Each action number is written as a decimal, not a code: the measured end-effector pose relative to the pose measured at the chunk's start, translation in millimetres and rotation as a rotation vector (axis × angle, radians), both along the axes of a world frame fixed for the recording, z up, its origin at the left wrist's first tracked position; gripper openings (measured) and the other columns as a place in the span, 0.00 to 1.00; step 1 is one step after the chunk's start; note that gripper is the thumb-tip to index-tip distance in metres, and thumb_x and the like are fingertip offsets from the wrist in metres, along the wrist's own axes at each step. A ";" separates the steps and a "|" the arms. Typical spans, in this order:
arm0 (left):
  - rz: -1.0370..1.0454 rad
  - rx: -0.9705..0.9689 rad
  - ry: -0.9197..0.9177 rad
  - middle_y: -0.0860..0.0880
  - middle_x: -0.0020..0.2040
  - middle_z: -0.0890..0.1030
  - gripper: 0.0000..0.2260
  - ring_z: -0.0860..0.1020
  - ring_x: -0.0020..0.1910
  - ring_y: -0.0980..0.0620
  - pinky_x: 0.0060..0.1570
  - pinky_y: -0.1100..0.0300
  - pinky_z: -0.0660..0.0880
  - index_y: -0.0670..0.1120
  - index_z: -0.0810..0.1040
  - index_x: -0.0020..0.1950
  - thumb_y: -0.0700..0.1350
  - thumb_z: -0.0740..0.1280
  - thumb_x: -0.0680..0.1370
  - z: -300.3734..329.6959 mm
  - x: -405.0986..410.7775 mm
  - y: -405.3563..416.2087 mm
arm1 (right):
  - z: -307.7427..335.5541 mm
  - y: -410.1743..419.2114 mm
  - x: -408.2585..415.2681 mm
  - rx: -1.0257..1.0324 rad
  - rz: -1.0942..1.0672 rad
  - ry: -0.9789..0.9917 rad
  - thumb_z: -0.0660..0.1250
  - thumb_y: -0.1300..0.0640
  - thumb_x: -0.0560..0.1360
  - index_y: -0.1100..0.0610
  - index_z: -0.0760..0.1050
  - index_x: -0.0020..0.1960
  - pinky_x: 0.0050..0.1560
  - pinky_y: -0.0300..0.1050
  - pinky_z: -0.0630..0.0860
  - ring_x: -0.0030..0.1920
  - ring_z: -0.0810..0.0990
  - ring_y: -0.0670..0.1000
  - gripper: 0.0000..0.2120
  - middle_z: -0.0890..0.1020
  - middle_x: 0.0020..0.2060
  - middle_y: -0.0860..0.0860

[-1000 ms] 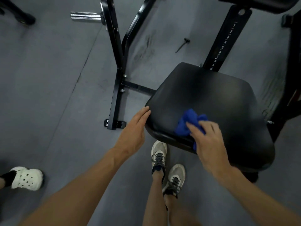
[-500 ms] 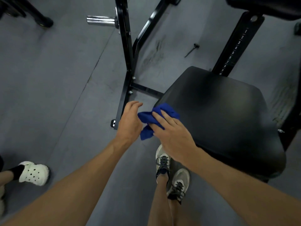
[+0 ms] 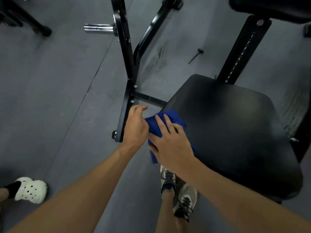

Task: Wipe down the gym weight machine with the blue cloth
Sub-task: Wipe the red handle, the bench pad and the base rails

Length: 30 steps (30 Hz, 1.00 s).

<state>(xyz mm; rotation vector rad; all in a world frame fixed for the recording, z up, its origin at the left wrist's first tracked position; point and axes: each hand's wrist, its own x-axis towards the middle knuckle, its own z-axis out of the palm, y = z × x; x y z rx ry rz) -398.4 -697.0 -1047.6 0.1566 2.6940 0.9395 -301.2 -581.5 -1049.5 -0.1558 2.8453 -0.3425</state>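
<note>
Down at the centre of the frame, both hands meet on the blue cloth [image 3: 168, 121], which is bunched at the near-left corner of the black padded seat [image 3: 235, 132]. The right hand [image 3: 171, 143] lies flat over the cloth with its fingers spread, pressing it against the seat's edge; a tail of cloth hangs below the palm. The left hand [image 3: 135, 125] sits just beside it on the left, fingers curled, pinching the cloth's left end. Both forearms are bare and run in from the bottom of the frame.

The seat pad is smooth, matte and dark, and fills the right half of the frame. Behind it, at upper right, a black adjustment post [image 3: 242, 51] rises at a slant, marked with a column of white numbers, and a second black pad [image 3: 272, 9] shows at the top right edge. Left of the seat stands the machine's black steel frame [image 3: 125, 81], with bolts at its joints and a chrome weight peg [image 3: 99, 28] sticking out toward the upper left.

Below the hands are the person's grey lace-up trainers [image 3: 181, 195]. The floor [image 3: 58, 89] is grey rubber matting, scuffed near the frame, with a seam running diagonally. A small black pin [image 3: 196, 55] lies on it at upper centre. At lower left, another person's foot in a white perforated clog [image 3: 31, 190] stands on the matting.
</note>
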 end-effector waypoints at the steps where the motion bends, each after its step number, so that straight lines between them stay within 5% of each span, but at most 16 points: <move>1: 0.016 0.014 -0.004 0.48 0.69 0.72 0.21 0.71 0.63 0.57 0.64 0.68 0.65 0.42 0.74 0.70 0.30 0.54 0.80 -2.0 -3.2 3.2 | -5.4 2.9 -16.4 -0.021 -0.013 -0.004 0.55 0.38 0.80 0.42 0.69 0.71 0.72 0.58 0.59 0.79 0.56 0.61 0.22 0.60 0.79 0.57; 6: 0.004 0.020 0.045 0.43 0.67 0.75 0.17 0.73 0.65 0.51 0.61 0.80 0.58 0.40 0.75 0.69 0.33 0.57 0.82 -18.6 -23.9 30.8 | -39.2 62.1 -90.9 -0.063 -0.223 -0.095 0.43 0.34 0.77 0.40 0.69 0.73 0.72 0.55 0.58 0.78 0.59 0.54 0.30 0.65 0.77 0.52; 11: -0.261 -0.062 0.007 0.47 0.77 0.67 0.19 0.65 0.76 0.51 0.72 0.67 0.56 0.43 0.68 0.77 0.43 0.57 0.86 -27.7 -29.6 73.6 | -75.9 164.0 -94.5 0.002 -0.413 -0.215 0.42 0.33 0.80 0.40 0.50 0.80 0.77 0.56 0.51 0.80 0.51 0.53 0.30 0.53 0.81 0.50; 17: -0.571 -0.437 -0.012 0.47 0.84 0.50 0.27 0.46 0.82 0.46 0.80 0.50 0.47 0.50 0.52 0.83 0.59 0.48 0.85 -38.5 -19.5 120.7 | -75.8 262.0 -2.7 0.096 -0.660 -0.249 0.42 0.36 0.80 0.44 0.48 0.81 0.76 0.56 0.54 0.80 0.49 0.53 0.31 0.52 0.81 0.52; 24: -0.791 -0.578 -0.007 0.48 0.84 0.45 0.28 0.41 0.82 0.45 0.79 0.43 0.41 0.55 0.45 0.83 0.62 0.41 0.84 -30.3 21.0 161.0 | -20.0 230.7 124.1 0.179 -0.785 -0.272 0.41 0.39 0.80 0.51 0.57 0.80 0.68 0.59 0.68 0.78 0.60 0.59 0.33 0.61 0.78 0.58; 30: -0.822 -0.582 0.010 0.50 0.84 0.45 0.29 0.41 0.82 0.44 0.79 0.43 0.41 0.58 0.45 0.83 0.65 0.41 0.83 -27.7 50.8 177.1 | 19.7 140.1 151.7 0.052 -0.624 -0.203 0.44 0.35 0.81 0.48 0.55 0.81 0.73 0.55 0.60 0.80 0.54 0.56 0.32 0.56 0.80 0.53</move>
